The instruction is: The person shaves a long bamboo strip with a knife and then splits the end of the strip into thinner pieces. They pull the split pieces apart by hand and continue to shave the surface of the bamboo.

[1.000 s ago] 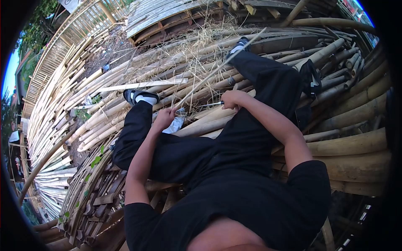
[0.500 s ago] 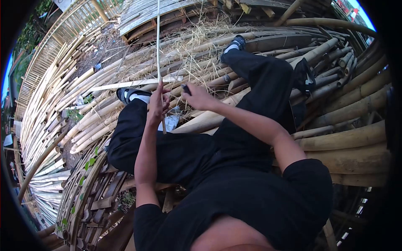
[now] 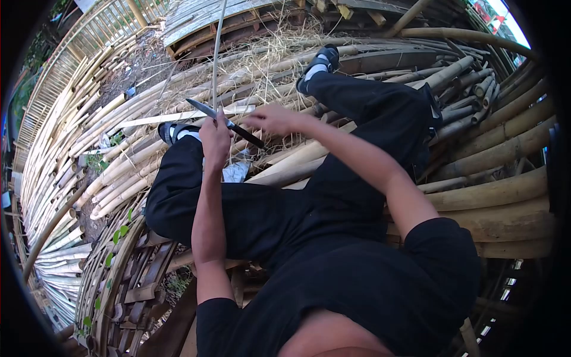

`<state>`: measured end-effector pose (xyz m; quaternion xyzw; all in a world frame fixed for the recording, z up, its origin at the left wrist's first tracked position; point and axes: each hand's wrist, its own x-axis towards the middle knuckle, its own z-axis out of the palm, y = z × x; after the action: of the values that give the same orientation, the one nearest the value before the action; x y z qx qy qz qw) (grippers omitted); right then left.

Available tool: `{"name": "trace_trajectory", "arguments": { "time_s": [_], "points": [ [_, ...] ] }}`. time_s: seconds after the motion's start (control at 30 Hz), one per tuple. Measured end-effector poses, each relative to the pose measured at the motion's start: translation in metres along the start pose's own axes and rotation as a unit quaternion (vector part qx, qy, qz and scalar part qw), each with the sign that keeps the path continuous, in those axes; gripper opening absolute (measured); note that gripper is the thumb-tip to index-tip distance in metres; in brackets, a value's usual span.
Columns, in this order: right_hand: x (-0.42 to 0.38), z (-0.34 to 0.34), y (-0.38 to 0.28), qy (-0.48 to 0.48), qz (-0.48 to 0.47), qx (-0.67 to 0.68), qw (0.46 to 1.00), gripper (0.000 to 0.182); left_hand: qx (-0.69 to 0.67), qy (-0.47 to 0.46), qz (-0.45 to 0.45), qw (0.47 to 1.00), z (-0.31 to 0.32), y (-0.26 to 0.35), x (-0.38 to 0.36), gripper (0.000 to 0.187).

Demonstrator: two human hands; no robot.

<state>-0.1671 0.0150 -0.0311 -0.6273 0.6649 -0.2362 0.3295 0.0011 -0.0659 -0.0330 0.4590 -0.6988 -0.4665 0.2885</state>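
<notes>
My left hand [image 3: 215, 140] is closed around a knife [image 3: 247, 135] and the lower part of a long, thin bamboo strip [image 3: 217, 53]. The knife lies slanted across the fingers, its blade toward the upper left and its black handle toward the lower right. From the hand the strip rises, nearly upright, past the top of the view. My right hand [image 3: 276, 119] is just right of the knife, apart from its handle. Its slightly blurred fingers are partly bent and point left, with nothing visible in them.
I sit with legs spread over stacked bamboo poles [image 3: 160, 152]. A flat pale strip [image 3: 160, 119] lies beyond my left hand. Shavings [image 3: 267, 65] cover the poles ahead, near a wooden pallet [image 3: 196, 30]. A white scrap [image 3: 237, 171] lies between my legs.
The knife has passed from my right hand into my left, which still holds the strip. My right hand has let go of the handle. The strip's top has tipped slightly left.
</notes>
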Motion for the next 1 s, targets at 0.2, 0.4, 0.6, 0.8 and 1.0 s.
{"name": "trace_trajectory", "arguments": {
  "time_s": [0.2, 0.4, 0.6, 0.8, 1.0],
  "points": [
    [-0.009, -0.064, 0.121, 0.174, 0.168, -0.448, 0.861, 0.040, 0.025, 0.026, 0.041, 0.999, 0.001, -0.001, 0.005, 0.038],
    [-0.017, -0.038, 0.127, -0.186, -0.036, -0.515, 0.836, 0.016, -0.010, 0.019, -0.008, 1.000, -0.003, -0.002, 0.004, 0.038],
    [-0.008, -0.154, 0.139, 0.080, 0.071, -0.508, 0.855, 0.015, -0.001, 0.035, 0.004, 0.999, -0.007, 0.002, 0.005, 0.036],
    [-0.018, -0.133, 0.129, -0.065, 0.068, -0.442, 0.892, 0.017, 0.003, 0.029, 0.007, 1.000, -0.010, 0.008, 0.000, 0.035],
    [-0.034, -0.100, 0.135, -0.084, 0.022, -0.477, 0.874, 0.013, -0.009, 0.037, 0.004, 0.999, -0.009, 0.003, -0.001, 0.038]
  ]
}}
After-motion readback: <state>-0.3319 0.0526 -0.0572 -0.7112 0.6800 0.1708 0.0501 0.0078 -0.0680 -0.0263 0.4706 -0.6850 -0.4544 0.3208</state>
